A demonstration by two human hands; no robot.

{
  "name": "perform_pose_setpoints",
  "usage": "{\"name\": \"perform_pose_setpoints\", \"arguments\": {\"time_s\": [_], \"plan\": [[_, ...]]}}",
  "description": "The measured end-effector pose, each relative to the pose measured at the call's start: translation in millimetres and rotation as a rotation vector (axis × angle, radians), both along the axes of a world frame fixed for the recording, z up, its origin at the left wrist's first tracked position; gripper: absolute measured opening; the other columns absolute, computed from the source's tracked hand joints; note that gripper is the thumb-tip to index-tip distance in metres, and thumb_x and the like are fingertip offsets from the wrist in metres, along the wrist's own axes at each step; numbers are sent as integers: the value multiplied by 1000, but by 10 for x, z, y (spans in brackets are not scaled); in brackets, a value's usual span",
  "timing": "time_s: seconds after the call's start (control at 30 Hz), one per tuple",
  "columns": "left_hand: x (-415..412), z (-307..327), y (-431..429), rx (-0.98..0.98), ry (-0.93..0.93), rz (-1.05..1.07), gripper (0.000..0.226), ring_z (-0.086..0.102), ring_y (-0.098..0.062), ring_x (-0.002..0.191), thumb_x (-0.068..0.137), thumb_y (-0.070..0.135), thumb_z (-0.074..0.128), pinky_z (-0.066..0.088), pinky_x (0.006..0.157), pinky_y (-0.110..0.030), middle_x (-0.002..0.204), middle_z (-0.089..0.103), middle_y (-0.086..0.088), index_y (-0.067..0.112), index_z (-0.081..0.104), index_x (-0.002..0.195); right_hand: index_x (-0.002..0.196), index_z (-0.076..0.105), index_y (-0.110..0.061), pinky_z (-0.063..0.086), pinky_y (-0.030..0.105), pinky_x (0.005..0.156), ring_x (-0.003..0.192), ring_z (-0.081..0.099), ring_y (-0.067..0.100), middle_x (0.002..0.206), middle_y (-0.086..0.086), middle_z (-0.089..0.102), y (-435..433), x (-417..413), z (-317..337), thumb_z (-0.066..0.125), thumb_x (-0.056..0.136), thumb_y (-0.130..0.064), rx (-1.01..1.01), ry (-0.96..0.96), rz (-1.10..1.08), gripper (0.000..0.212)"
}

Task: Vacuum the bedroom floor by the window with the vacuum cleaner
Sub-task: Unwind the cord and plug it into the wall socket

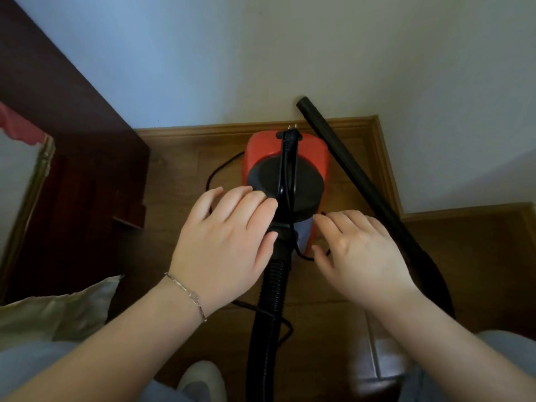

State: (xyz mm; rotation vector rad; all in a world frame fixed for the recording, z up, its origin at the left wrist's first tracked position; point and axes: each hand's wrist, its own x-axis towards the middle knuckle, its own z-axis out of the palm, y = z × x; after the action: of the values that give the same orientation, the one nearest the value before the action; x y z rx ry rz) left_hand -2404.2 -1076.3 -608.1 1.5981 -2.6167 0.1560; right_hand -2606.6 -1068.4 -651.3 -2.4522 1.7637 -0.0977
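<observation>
- Red vacuum cleaner [285,169] standing on the wooden floor [179,181], close to the skirting board [220,129] at the foot of the white wall [290,53].
- Black round top [285,188] on the red body, crossed by a black carrying handle [287,172].
- Power plug [291,135] resting at the far end of the handle, two metal prongs pointing toward the wall.
- Black cord [223,166] looping out on the floor to the left of the body; more cord lying by the hose, lower down.
- Ribbed black hose [268,311] leaving the near end of the body and running toward the camera.
- Black rigid tube [356,181] leaning diagonally at the right, its upper end against the wall.
- Left hand [229,242] palm down, grip released, fingers spread, fingertips touching the black top and the hose collar.
- Right hand [359,256] palm down beside the body's near right corner, fingers loosely bent, grip released; thin cord next to the fingertips, contact unclear.
- Thin bracelet [188,295] on the left wrist.
- Dark wooden furniture [72,140] at the left; pale cushion [58,309] at the lower left.
- No brand, label or readable writing visible on the vacuum cleaner.
</observation>
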Motion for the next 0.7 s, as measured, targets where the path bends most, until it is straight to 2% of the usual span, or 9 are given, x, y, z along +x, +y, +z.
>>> {"name": "perform_pose_setpoints", "arguments": {"time_s": [0.13,0.23,0.33,0.43,0.5,0.57,0.63,0.7], "plan": [[-23,-23,36,58,-14,35,40,61,-23,111,86,35,42,45,96,-42,112,67,-3,15,63,113,105,68,-14,54,37,74,89,66,25,92,4,71,9,-14,-197,64,78,-31,109,2,41,32],[-84,-43,-13,73,-10,56,41,62,-23,109,86,36,39,46,95,-41,110,68,-3,16,63,112,124,56,-19,51,36,84,102,60,22,108,1,65,-56,1,-290,52,90,-35,223,-42,26,39],[-124,-90,-94,106,-11,84,40,62,-23,107,86,35,38,47,92,-40,109,67,-2,17,63,110,133,46,-21,51,36,87,108,56,20,117,1,61,-137,-5,-436,50,93,-34,378,-212,-47,42],[-132,-141,-181,153,-11,98,39,62,-23,106,85,35,38,48,89,-40,108,67,-1,17,63,109,125,50,-21,51,31,85,104,58,17,114,1,62,-186,-1,-535,54,93,-30,561,-403,-79,34],[-131,-183,-220,152,11,108,32,63,-23,105,85,33,48,49,87,-39,106,68,-1,17,64,108,114,53,-21,51,27,75,89,61,13,101,0,63,-186,8,-543,55,93,-29,662,-541,-114,23],[-164,-215,-257,154,39,112,29,64,-24,102,83,31,57,50,84,-39,103,69,-1,17,64,107,103,54,-21,46,21,64,75,57,9,87,-3,59,-177,28,-519,55,94,-28,678,-665,-128,12],[-226,-229,-288,179,55,116,29,64,-23,100,83,32,53,51,82,-39,101,69,0,18,64,106,98,54,-23,45,22,67,78,54,9,89,-4,55,-169,55,-516,56,93,-27,622,-741,-134,7],[-289,-233,-315,212,62,111,30,64,-22,98,83,34,48,51,80,-39,98,69,1,18,65,104,103,51,-26,48,22,74,87,55,10,99,-5,54,-159,88,-526,59,91,-28,597,-766,-165,15]]}}
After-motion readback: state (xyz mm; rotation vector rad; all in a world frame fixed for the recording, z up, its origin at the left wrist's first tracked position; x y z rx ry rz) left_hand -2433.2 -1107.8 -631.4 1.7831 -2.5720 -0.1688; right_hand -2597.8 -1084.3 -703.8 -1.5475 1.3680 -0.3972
